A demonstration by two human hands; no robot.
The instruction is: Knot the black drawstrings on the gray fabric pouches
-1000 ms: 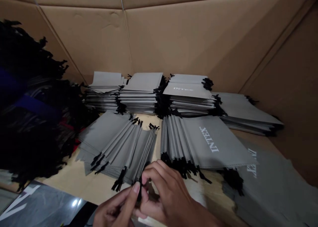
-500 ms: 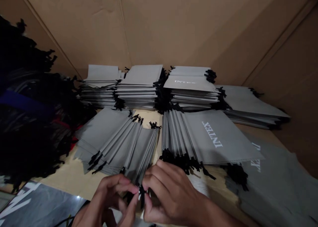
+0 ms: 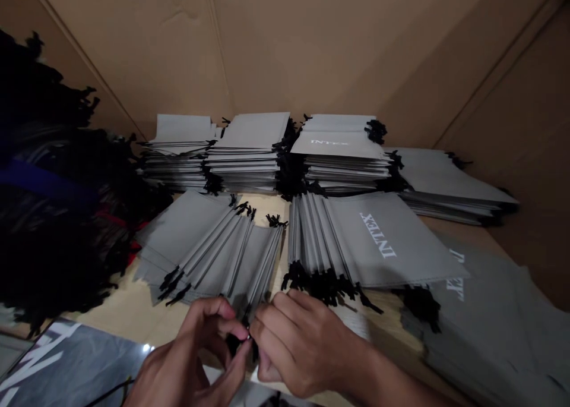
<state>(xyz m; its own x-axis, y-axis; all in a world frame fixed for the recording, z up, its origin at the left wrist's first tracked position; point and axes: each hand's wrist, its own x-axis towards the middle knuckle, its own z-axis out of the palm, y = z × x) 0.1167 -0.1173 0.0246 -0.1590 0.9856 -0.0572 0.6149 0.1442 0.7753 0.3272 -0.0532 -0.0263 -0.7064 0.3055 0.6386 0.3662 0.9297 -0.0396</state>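
My left hand (image 3: 191, 353) pinches a black cord (image 3: 235, 343) between thumb and forefinger at the front of the table. Against it, my right hand (image 3: 303, 341) is curled with its fingers closed on the same cord; most of the cord is hidden by the fingers. Just beyond both hands lies a fanned row of grey drawstring pouches (image 3: 187, 217) with knotted black cord ends. To its right leans a second row of grey pouches (image 3: 347, 229), the front one printed INTEX. Whether the held cord belongs to a pouch in the left row I cannot tell.
Stacks of grey pouches (image 3: 249, 133) stand along the cardboard wall (image 3: 285, 50). A dark heap of black cords (image 3: 53, 229) rises at the left. More grey pouches (image 3: 499, 312) lie at the right, and a grey printed sheet (image 3: 89, 359) is at the front left.
My right hand has closed further, its thumb now tucked under the fingers, and has shifted slightly left against my left fingertips. The pouches have stayed where they were.
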